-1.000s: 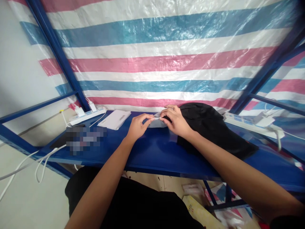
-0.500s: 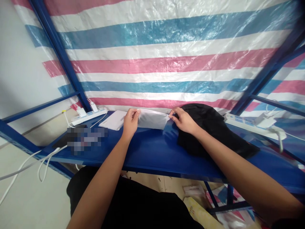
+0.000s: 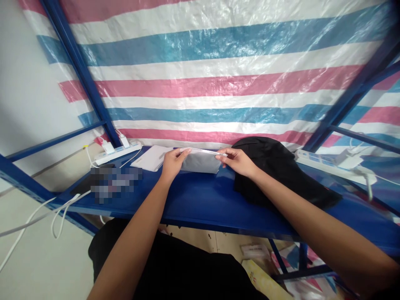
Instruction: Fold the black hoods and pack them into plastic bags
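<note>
A flat grey plastic bag is held upright over the blue shelf. My left hand pinches its top left corner. My right hand pinches its top right corner, so the top edge is stretched between them. A heap of black cloth lies just right of my right hand. Beside my left hand, a stack of flat white bags rests on the shelf.
A white power strip with plugs sits at the back left, and another power strip at the right. White cables hang off the left edge. A striped tarp closes the back. Boxes lie on the floor below.
My hands, close together a second ago, have drawn apart and pulled the grey bag out wide. The bag's top edge has since tilted a little flatter.
</note>
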{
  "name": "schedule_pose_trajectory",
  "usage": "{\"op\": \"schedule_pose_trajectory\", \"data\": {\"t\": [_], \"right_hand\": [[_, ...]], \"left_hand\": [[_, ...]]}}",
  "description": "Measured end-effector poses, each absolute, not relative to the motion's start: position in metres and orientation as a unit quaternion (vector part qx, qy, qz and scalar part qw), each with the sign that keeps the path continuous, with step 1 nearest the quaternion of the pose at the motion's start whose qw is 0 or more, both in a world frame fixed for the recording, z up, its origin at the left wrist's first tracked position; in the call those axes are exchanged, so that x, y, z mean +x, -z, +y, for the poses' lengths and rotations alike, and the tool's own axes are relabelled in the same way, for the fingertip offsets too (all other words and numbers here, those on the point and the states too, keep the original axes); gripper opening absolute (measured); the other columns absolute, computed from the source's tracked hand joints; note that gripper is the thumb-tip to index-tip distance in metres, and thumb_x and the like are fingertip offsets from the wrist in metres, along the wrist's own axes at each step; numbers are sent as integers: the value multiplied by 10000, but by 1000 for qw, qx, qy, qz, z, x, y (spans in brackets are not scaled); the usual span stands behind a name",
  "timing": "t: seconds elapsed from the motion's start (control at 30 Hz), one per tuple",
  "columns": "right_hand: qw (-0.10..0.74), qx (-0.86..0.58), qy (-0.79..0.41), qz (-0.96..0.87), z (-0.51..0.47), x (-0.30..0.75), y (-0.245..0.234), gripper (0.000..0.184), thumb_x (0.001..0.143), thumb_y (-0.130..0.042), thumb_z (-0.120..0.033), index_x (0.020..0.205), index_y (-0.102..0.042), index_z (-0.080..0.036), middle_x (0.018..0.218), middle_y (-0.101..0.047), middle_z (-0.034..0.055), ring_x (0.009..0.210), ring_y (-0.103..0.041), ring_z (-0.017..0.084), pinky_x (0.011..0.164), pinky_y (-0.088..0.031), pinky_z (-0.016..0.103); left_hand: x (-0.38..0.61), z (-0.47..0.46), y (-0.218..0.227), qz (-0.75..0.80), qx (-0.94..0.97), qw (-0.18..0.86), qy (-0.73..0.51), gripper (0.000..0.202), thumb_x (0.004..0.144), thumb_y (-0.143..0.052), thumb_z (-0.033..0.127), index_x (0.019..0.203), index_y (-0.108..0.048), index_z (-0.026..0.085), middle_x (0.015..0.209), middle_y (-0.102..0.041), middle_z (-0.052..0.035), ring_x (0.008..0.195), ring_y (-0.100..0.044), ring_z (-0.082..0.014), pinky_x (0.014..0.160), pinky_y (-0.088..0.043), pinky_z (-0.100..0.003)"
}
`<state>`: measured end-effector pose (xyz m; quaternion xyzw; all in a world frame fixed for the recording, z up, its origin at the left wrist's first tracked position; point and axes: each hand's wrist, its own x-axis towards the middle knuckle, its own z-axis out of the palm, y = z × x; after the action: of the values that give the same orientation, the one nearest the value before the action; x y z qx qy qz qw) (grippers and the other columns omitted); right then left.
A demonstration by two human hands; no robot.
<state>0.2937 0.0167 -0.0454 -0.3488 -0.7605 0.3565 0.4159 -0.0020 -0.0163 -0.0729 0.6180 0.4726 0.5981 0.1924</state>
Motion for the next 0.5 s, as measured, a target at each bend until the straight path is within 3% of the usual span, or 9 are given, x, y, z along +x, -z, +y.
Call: {"op": "schedule_pose_trajectory", "data": {"t": [0.07,0.13,0.23,0.3,0.43,0.5], "right_hand": [[401,-350,-382,-756,16,291,38,524,811,-871,-721,989,-830,-230,747,-745,32,551,-672,182,556,-602,344],[397,-353,-392,-751,21,286,28,545,806,-867,-746,968,-827,-228,705,-738,38,520,-664,183,521,-588,339],[416,-349,-360,-758,37,272,4,580,820,-841,-781,968,-808,-221,702,-732,47,561,-707,208,560,-612,352],[439,-338,-295,-778,52,254,-16,590,860,-802,-787,979,-793,-209,733,-733,52,589,-721,210,602,-615,350],[488,-286,-202,-800,86,192,-48,543,978,-709,-723,1042,-767,-187,956,-778,75,666,-733,192,692,-611,335],[477,-271,-215,-808,101,147,-56,470,1038,-670,-638,1084,-758,-179,891,-760,51,703,-725,202,743,-615,340]], "left_hand": [[-1,-17,72,479,601,179,-614,506,955,-774,626,685,-652,216,570,-521,40,567,-518,-146,519,-378,-276],[-2,-13,74,483,567,180,-643,468,961,-765,624,757,-671,214,624,-582,30,610,-579,-152,540,-416,-262],[-10,2,83,486,486,232,-688,388,1068,-585,569,1054,-717,204,918,-775,-53,854,-749,-202,690,-556,-264],[-18,12,91,511,430,267,-694,365,1103,-471,469,1194,-687,189,1143,-807,-125,1023,-788,-228,826,-612,-313],[-29,18,97,598,462,209,-621,241,1025,-560,317,1152,-724,196,1202,-814,-148,1145,-771,-285,1051,-584,-453],[-27,13,95,626,538,115,-552,223,1004,-589,280,1126,-759,200,1208,-807,-154,1213,-736,-324,1140,-531,-502]]}}
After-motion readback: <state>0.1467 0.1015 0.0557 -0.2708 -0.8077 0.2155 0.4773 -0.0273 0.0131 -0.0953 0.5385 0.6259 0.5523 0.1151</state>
